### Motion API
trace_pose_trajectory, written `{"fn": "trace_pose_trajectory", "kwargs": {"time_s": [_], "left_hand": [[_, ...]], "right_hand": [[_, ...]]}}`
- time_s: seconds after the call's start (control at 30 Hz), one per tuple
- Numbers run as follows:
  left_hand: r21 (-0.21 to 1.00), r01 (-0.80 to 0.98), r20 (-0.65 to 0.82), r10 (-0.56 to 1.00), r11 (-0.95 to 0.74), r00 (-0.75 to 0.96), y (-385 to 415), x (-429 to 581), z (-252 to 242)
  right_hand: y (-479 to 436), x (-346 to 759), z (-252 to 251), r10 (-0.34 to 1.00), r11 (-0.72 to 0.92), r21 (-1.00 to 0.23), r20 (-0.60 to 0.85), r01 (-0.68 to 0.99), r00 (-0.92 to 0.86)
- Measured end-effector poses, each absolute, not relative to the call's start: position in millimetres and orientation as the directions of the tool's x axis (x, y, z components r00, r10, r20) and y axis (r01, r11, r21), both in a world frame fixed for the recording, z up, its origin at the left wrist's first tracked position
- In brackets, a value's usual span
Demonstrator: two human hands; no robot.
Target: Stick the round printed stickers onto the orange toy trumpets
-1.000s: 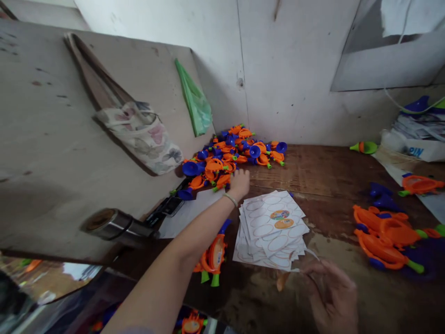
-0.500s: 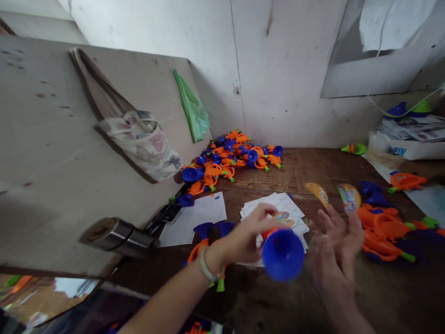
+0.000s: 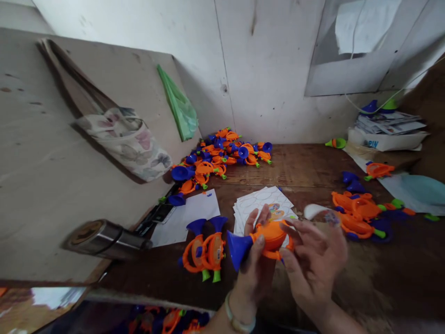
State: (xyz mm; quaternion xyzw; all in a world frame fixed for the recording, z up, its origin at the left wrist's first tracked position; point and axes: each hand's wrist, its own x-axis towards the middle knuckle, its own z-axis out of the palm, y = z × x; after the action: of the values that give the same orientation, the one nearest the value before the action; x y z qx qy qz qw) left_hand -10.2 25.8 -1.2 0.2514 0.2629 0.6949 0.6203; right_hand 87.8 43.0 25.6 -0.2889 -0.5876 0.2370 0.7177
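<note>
Wooden table takes up most of the work area. Floral bag hangs on the panel at left. Pile of toy trumpets fills the far left corner, smaller orange cluster at right. Metal flask lies tilted on the left. Sticker-sheet stack sits mid-table, front edge blocked by hands and held trumpet; loose white paper left of it. Two finished-looking trumpets lie side by side, near the left hand.

Left hand grasps one orange trumpet over the near side of the stack, blue bell to the left. Right hand has fingers at its other end; can't tell if gripping or just pressing. Sticker on its fingers, blurred.

Vs half a second ago: trumpet turned from bell-to-camera to sideways, hands closed up; two stickers showed on the right fingers then, I can make out one now.
</note>
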Motion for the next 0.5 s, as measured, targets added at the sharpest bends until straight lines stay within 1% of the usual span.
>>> {"fn": "trace_pose_trajectory", "kwargs": {"time_s": [0.1,0.17,0.2,0.27,0.33,0.4,0.5], "left_hand": [[0.645,-0.764,-0.016,1.000,0.031,0.027,22,-19,2],[0.663,-0.744,-0.043,0.996,0.084,0.074,19,-22,-3],[0.671,-0.737,-0.050,0.996,0.085,0.070,17,-23,-6],[0.685,-0.728,-0.031,0.999,0.033,0.016,14,-23,-11],[0.714,-0.696,0.046,0.997,-0.072,-0.055,12,-23,-12],[0.760,-0.623,0.148,0.983,-0.183,-0.109,11,-23,-11],[0.825,-0.456,0.285,0.943,-0.333,-0.172,12,-25,-7]], "right_hand": [[43,98,41,0.778,0.624,-0.763,0.589,-0.165,0.219],[47,106,48,0.837,0.545,-0.811,0.512,-0.212,0.191],[49,110,49,0.865,0.501,-0.835,0.474,-0.229,0.165],[53,114,49,0.903,0.430,-0.866,0.415,-0.257,0.112],[53,115,47,0.917,0.398,-0.879,0.391,-0.264,0.081],[50,115,44,0.920,0.391,-0.891,0.386,-0.232,0.070],[44,115,42,0.914,0.406,-0.897,0.400,-0.175,0.065]]}}
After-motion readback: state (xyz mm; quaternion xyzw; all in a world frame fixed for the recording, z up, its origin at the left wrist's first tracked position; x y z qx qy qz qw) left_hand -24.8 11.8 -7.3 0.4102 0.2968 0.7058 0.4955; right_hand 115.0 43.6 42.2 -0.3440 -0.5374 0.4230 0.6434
